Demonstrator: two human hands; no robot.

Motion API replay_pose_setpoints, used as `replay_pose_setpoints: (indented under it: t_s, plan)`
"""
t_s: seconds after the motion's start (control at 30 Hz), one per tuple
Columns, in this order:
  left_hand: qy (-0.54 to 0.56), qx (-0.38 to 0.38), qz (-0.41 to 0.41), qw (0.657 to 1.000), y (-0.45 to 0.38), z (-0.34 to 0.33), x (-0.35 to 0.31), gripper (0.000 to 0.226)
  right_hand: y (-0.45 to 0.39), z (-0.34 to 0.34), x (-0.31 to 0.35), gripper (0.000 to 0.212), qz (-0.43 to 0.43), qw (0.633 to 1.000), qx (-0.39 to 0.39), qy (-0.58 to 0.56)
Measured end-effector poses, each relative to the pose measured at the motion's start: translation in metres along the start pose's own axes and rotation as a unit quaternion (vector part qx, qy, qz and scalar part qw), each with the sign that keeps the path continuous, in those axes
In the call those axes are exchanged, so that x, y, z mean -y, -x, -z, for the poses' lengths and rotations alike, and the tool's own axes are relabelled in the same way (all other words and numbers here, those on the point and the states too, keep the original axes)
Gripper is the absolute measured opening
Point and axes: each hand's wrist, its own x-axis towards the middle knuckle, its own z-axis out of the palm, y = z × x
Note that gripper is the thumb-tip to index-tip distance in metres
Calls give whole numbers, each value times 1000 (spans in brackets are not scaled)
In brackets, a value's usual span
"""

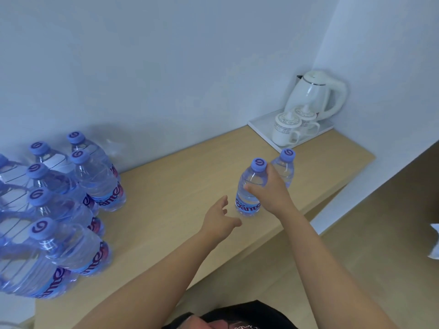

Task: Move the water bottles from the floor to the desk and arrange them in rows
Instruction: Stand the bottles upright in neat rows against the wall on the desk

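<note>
upright bottles, desk, blue caps

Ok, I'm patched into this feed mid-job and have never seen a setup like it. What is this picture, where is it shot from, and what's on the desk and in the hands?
There is no machine here: a person works with bare hands. The one picture comes from a wide-angle camera on their head, looking forward and down, so both arms reach up from the bottom edge. The right hand grips a water bottle standing upright on the wooden desk. Just behind it stands a second bottle. The left hand is open, holds nothing, and reaches toward the gripped bottle. On the left of the desk is a group of bottles with the same blue caps. In the far corner a white tray carries an electric kettle and two lidded cups.
</note>
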Motion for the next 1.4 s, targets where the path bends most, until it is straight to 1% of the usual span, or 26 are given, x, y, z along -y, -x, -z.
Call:
replay_pose_setpoints:
  t_s: [0.17, 0.27, 0.33, 0.4, 0.43, 0.5, 0.53, 0.67, 0.77, 0.87, 0.93, 1.03, 1.07, 1.13, 1.2, 1.27, 1.33, 1.4]
  plan:
    - [5, -14, 18, 1000, 5, 12, 18, 87, -3, -3, 3, 34, 21, 999, -26, 42]
    - [-3, -13, 14, 1000, 11, 24, 26, 94, -4, -5, 14, 34, 31, 998, -18, 50]
    - [3, -13, 8, 1000, 16, 33, 29, 100, -3, -7, 27, 30, 44, 999, 13, 22]
    - [35, -7, -3, 999, 25, 41, 29, 104, -1, -10, 43, 29, 57, 996, 62, -22]
    - [62, 2, -21, 998, 29, 44, 29, 100, 1, -12, 51, 29, 61, 994, 85, -43]
    - [107, 8, -78, 991, 36, 52, 31, 76, 3, -19, 65, 27, 68, 989, 120, -61]
    - [119, -4, -89, 989, 41, 56, 33, 66, 4, -24, 71, 28, 73, 987, 133, -62]
    - [154, -85, -67, 982, 60, 76, 44, 54, 11, -51, 91, 27, 96, 977, 183, -58]
    - [172, -100, -67, 978, 75, 90, 50, 46, 15, -73, 101, 28, 118, 969, 214, -47]
    - [195, -82, -65, 975, 90, 104, 54, 47, 21, -89, 113, 27, 146, 953, 263, -46]
    - [200, -50, -67, 976, 101, 114, 57, 53, 24, -96, 122, 33, 141, 937, 312, -66]
    - [218, -3, -61, 974, 116, 128, 61, 61, 26, -107, 129, 45, 95, 906, 393, -129]
    - [221, 8, -56, 974, 119, 132, 64, 62, 27, -112, 130, 48, 79, 897, 412, -143]
    - [224, 18, -46, 973, 124, 138, 69, 60, 32, -123, 136, 50, 74, 889, 427, -146]
    - [225, 8, -38, 974, 127, 142, 73, 52, 36, -134, 139, 47, 91, 887, 429, -146]
    - [232, -14, -26, 972, 129, 146, 76, 46, 38, -145, 141, 48, 101, 881, 437, -151]
    - [243, -33, -11, 969, 129, 149, 79, 52, 38, -155, 141, 51, 101, 879, 441, -151]
    - [264, -70, 16, 962, 128, 151, 82, 59, 38, -163, 142, 51, 105, 879, 441, -147]
